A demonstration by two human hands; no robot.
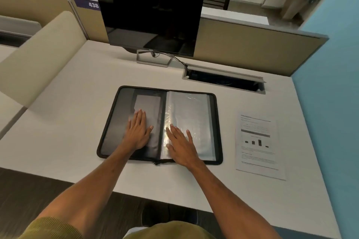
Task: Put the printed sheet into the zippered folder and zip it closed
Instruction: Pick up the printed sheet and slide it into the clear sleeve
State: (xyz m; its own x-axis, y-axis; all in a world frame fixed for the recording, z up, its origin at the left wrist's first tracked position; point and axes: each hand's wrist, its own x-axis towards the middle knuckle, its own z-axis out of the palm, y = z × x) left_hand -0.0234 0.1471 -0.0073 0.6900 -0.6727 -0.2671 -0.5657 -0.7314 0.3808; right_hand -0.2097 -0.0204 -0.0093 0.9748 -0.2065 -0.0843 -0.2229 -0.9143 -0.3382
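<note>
A black zippered folder (116,120) lies spread open on the white desk. Its left half shows grey pockets, its right half a stack of clear plastic sleeves (194,114). My left hand (138,132) rests flat on the left half, fingers apart. Flat on the sleeves lies my right hand (180,143), holding nothing. The printed sheet (258,145), with text and a small bar chart, lies on the desk to the right of the folder, apart from it. A zipper pull (156,163) shows at the folder's near edge.
A dark monitor (151,17) stands behind the folder, its cable running to an open cable hatch (223,79) at the back right. Beige partitions bound the desk's back and left; a blue wall (330,64) bounds the right. The desk's near edge runs below my forearms.
</note>
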